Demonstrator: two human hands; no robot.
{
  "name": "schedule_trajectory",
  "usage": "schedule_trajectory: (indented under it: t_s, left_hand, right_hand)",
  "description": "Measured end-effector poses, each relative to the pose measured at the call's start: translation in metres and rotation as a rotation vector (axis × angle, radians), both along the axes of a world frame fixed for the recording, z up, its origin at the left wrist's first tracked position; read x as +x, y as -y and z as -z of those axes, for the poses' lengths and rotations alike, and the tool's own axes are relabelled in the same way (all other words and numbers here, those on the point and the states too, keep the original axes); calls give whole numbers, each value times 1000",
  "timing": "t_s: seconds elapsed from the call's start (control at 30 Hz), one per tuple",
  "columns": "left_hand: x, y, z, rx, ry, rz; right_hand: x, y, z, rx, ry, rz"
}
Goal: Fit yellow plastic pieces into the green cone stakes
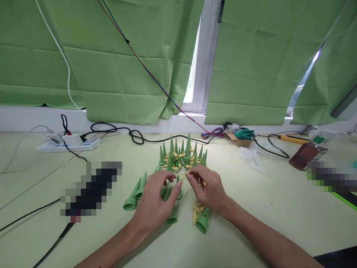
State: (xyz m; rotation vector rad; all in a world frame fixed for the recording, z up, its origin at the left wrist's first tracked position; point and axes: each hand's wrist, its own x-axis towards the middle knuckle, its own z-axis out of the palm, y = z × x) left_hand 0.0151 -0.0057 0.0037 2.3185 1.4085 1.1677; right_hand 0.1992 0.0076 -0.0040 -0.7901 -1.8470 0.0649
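My right hand (208, 186) pinches a small yellow plastic peg (183, 174) between thumb and fingertips, above the middle of the table. Facing it, my left hand (158, 197) has its fingers curled and its thumb held apart, with a gap between them. Around and partly under my hands lie hollow green plastic cones; one green cone (203, 221) is on its side below my right hand, beside loose yellow pegs (195, 215). Another green cone (130, 201) leans to the left of my left hand. Behind stands a group of upright green cones (188, 150) with yellow pegs among them.
A white power strip (69, 145) with plugs sits at the back left. Black cable (158, 140) runs along the wall. At the right are a small cardboard box (238, 139), clear plastic bags (252, 158) and a reddish-brown bottle (306, 154). Blurred dark objects lie left and right.
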Motion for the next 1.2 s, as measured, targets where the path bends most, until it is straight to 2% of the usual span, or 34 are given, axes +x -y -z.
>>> schedule_trajectory:
  t_s: [0.2,0.43,0.53,0.83,1.2]
  left_hand:
    - [-2,-5,9,-50,-195,58]
    - [-3,-6,7,-78,-259,87]
    - [-2,-4,4,-75,-213,65]
    - [0,2,-5,-110,151,4]
    - [0,1,-4,-62,147,-20]
  right_hand:
    - [-1,0,-1,-23,-34,22]
    - [-2,0,1,-42,2,35]
    - [-2,0,2,-48,21,28]
    - [-2,0,4,-90,95,-73]
    - [-2,1,3,-104,106,-111]
